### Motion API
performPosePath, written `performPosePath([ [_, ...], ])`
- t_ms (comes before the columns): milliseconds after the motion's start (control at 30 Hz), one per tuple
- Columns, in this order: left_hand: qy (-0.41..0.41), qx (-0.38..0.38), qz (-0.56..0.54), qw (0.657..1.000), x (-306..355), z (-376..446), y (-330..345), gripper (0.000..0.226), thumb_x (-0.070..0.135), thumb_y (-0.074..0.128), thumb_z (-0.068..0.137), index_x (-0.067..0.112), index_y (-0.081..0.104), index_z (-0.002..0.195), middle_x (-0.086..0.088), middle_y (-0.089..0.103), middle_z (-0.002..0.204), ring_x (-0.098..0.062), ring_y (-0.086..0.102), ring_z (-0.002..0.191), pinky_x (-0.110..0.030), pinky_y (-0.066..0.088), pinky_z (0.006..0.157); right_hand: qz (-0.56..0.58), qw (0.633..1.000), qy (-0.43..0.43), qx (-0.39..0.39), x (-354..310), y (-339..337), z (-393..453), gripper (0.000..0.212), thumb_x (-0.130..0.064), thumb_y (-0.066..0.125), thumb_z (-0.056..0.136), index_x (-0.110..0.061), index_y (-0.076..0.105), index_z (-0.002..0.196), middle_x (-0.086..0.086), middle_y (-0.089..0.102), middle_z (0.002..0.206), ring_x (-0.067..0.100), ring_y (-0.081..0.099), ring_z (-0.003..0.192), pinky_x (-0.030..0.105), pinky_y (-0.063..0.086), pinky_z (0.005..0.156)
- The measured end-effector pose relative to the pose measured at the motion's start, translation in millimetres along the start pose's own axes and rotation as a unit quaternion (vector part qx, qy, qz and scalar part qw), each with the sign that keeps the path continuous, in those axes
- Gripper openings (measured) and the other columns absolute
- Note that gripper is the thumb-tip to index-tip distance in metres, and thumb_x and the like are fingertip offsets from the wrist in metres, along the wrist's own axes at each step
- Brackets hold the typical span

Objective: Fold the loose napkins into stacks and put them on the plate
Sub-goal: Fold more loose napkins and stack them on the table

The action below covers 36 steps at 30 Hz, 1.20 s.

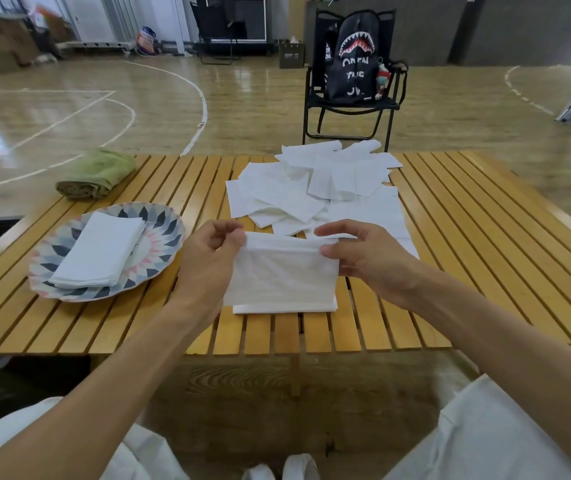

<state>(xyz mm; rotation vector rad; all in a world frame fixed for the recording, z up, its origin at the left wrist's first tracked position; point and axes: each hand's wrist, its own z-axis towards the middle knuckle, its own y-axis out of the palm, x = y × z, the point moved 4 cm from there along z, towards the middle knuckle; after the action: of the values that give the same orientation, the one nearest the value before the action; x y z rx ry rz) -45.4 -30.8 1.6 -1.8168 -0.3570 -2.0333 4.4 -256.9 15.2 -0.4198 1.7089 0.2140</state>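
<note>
Hands first: the left hand (215, 252) pinches the top left corner of a white napkin (282, 271) between thumb and curled fingers, and the right hand (363, 258) pinches the top right corner the same way. Between them the napkin hangs folded over along its upper edge, its lower part just above a folded stack (284, 308) that lies on the slatted table (467, 258) near the front edge. Behind it, mid-table, sits a loose pile (315, 185) of unfolded napkins (overlapping at all angles). Left of the hands is the patterned plate (163, 220), already bearing a folded pile (100, 249). A green cloth (98, 173) lies rolled at the far left corner. Beyond the table stands a black chair (350, 109) with a backpack (355, 53).
</note>
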Motion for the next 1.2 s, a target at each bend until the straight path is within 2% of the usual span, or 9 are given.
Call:
performPosePath([
  [200, 0.065, -0.14, 0.068, 0.986, 9.8, -4.8, -2.2, 0.019, 0.018, 0.074, 0.086, 0.023, 0.068, 0.103, 0.009, 0.07, 0.099, -0.007, 0.067, 0.095, -0.029, 0.06, 0.079, 0.027, 0.999, -0.004, 0.042, -0.6, -4.9, 2.9, 0.016, -0.004, 0.063, 0.094, -0.011, 0.071, 0.106, 0.013, 0.073, 0.109, 0.021, 0.071, 0.087, 0.048, 0.054, 0.093],
  [333, 0.084, -0.146, 0.126, 0.978, 9.9, -4.1, -2.4, 0.022, 0.017, 0.076, 0.084, 0.03, 0.067, 0.1, 0.008, 0.067, 0.101, -0.016, 0.066, 0.095, -0.045, 0.059, 0.079, 0.054, 0.998, 0.0, 0.041, -0.3, -4.9, 2.6, 0.016, -0.004, 0.062, 0.095, -0.012, 0.072, 0.105, 0.01, 0.074, 0.104, 0.019, 0.07, 0.083, 0.048, 0.053, 0.095],
  [467, 0.136, -0.125, 0.205, 0.961, 9.6, -1.6, -2.8, 0.019, 0.027, 0.073, 0.086, 0.04, 0.065, 0.097, 0.015, 0.064, 0.098, -0.019, 0.062, 0.09, -0.044, 0.058, 0.076, 0.072, 0.997, -0.006, 0.008, -2.3, -5.5, 1.3, 0.016, -0.009, 0.068, 0.092, -0.014, 0.072, 0.107, 0.005, 0.074, 0.106, 0.021, 0.071, 0.091, 0.041, 0.055, 0.092],
  [600, 0.16, -0.102, 0.228, 0.955, 8.9, 2.6, -4.2, 0.012, 0.032, 0.07, 0.088, 0.039, 0.065, 0.096, 0.016, 0.063, 0.097, -0.01, 0.058, 0.088, -0.035, 0.053, 0.069, -0.123, 0.992, -0.042, -0.003, -6.1, -6.3, -0.6, 0.027, -0.013, 0.077, 0.084, -0.021, 0.069, 0.109, 0.005, 0.073, 0.1, 0.015, 0.07, 0.087, 0.027, 0.057, 0.079],
  [700, 0.167, -0.092, 0.24, 0.952, 8.0, 4.9, -5.2, 0.013, 0.035, 0.069, 0.088, 0.045, 0.062, 0.091, 0.015, 0.06, 0.099, -0.002, 0.053, 0.091, -0.023, 0.042, 0.072, -0.262, 0.959, -0.091, 0.053, -7.5, -6.7, 1.3, 0.009, -0.019, 0.075, 0.086, -0.021, 0.071, 0.093, 0.009, 0.062, 0.078, 0.011, 0.055, 0.064, 0.029, 0.049, 0.065],
  [833, 0.164, -0.07, 0.257, 0.95, 10.7, 5.6, -7.4, 0.014, 0.035, 0.071, 0.086, 0.042, 0.06, 0.09, 0.011, 0.048, 0.101, 0.008, 0.045, 0.092, -0.004, 0.036, 0.068, -0.283, 0.95, -0.115, 0.062, -8.5, -7.1, 2.5, 0.009, -0.025, 0.072, 0.09, -0.018, 0.07, 0.084, -0.001, 0.046, 0.063, 0.004, 0.039, 0.05, 0.022, 0.037, 0.054],
  [967, 0.164, -0.056, 0.275, 0.946, 12.5, 8.8, -11.6, 0.017, 0.032, 0.07, 0.088, 0.043, 0.057, 0.087, 0.013, 0.047, 0.1, 0.0, 0.05, 0.081, -0.006, 0.041, 0.064, -0.289, 0.945, -0.121, 0.095, -10.6, -10.3, 4.3, 0.007, -0.024, 0.069, 0.092, -0.019, 0.071, 0.087, -0.013, 0.049, 0.048, 0.001, 0.045, 0.042, 0.011, 0.036, 0.046],
  [1067, 0.14, -0.072, 0.235, 0.959, 9.4, 10.8, -12.2, 0.01, 0.026, 0.067, 0.092, 0.034, 0.061, 0.093, 0.005, 0.06, 0.103, -0.003, 0.065, 0.074, -0.017, 0.055, 0.063, -0.209, 0.97, -0.096, 0.076, -8.9, -7.9, 4.8, 0.008, -0.018, 0.063, 0.095, -0.014, 0.07, 0.095, -0.004, 0.073, 0.069, 0.009, 0.068, 0.057, 0.025, 0.056, 0.062],
  [1200, 0.082, -0.119, 0.113, 0.983, 2.0, 8.6, -10.5, 0.004, 0.014, 0.063, 0.094, 0.015, 0.065, 0.096, 0.002, 0.07, 0.104, -0.007, 0.071, 0.091, -0.032, 0.059, 0.083, -0.04, 0.997, -0.038, 0.059, 0.1, -5.2, 9.1, 0.021, -0.018, 0.053, 0.101, -0.007, 0.07, 0.102, 0.011, 0.075, 0.102, 0.021, 0.076, 0.086, 0.034, 0.061, 0.081],
])
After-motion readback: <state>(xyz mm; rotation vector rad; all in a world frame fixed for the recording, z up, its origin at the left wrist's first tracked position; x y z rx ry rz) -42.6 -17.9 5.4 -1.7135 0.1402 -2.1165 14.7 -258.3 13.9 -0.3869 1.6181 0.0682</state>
